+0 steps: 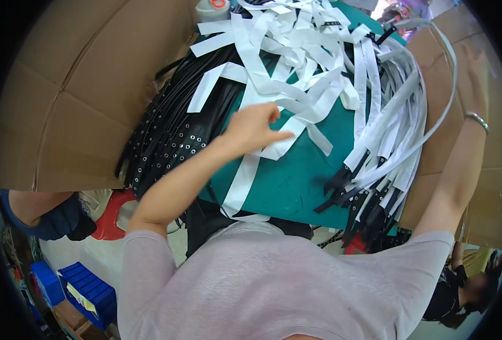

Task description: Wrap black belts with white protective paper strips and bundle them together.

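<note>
My left hand (256, 129) hovers over a heap of white strips (296, 51) on a green table (279, 192). Its thumb and fingers are apart in a loose C shape, with nothing visible between them. Far out at the right, my right hand (472, 79) is raised in front of a cardboard panel, its blurred fingers appearing stretched out. Close by, a long white strap (449, 96) arcs through the air, apart from the hand as far as I can see. Below it lies a bundle of white-wrapped straps (395, 119) with black ends.
Black straps with metal eyelets (177, 136) are piled along the table's left side. Large cardboard sheets (92, 96) flank both sides. A white container (213, 10) stands at the back. Blue bins (89, 292) and a red stool (112, 215) are lower left. Other people (455, 294) sit nearby.
</note>
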The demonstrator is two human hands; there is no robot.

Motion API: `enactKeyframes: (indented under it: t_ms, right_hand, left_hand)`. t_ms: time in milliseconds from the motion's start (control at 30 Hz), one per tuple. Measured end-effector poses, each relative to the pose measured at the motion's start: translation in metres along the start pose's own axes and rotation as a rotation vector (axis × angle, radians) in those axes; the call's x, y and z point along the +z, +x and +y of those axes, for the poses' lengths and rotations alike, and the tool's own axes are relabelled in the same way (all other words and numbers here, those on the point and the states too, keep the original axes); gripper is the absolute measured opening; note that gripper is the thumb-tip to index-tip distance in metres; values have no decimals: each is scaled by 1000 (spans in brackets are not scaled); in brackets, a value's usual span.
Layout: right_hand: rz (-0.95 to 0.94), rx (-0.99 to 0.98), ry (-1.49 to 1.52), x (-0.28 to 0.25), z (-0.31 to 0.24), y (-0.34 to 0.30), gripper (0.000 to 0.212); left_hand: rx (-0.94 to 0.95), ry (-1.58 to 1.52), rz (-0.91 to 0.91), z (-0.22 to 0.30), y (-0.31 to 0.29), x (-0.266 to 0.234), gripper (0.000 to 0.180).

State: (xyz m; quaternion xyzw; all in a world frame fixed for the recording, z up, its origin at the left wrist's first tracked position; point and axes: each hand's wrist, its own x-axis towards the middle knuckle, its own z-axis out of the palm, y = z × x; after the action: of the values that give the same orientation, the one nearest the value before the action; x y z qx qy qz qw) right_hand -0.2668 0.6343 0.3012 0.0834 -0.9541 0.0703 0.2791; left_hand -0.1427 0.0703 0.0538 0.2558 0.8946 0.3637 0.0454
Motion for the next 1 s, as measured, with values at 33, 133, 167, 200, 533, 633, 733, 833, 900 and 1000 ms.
enactKeyframes:
  t_ms: [33, 133, 167, 200, 533, 633, 733, 833, 900, 1000]
  right_hand:
    - [-53, -69, 336, 25, -64, -16, 35]
    - [-155, -182, 1234, 45, -238, -71, 35]
    - [-209, 291, 1034, 67, -268, -103, 26]
    - [-643, 16, 1005, 113, -276, -129, 28]
    - [-439, 801, 2029, 216, -469, -250, 29]
    - [-1072, 343, 1817, 179, -547, -274, 27]
    - [-1278, 93, 1845, 170, -619, -305, 17]
    - [-1447, -249, 1365, 180, -649, -329, 25]
    - [-1463, -284, 1565, 179, -647, -338, 29]
    - [-1252, -521, 1391, 197, -618, -335, 28]
  left_hand:
    - [-81, 129, 38, 1, -13, 12, 45]
    - [-152, 271, -30, -8, -15, 38, 52]
    - [-165, -10, -51, -11, -13, 36, 48]
    - [-208, -288, -57, -18, -20, 34, 45]
    - [-399, -586, -468, 2, -224, -100, 48]
    - [-505, -733, -122, -10, -284, -120, 60]
    - [-573, -826, 219, -15, -295, -104, 41]
    - [-636, -890, 628, -2, -302, -85, 21]
    - [-680, -1060, 895, -6, -310, -80, 17]
    - [-629, -1161, 1070, -17, -336, -85, 17]
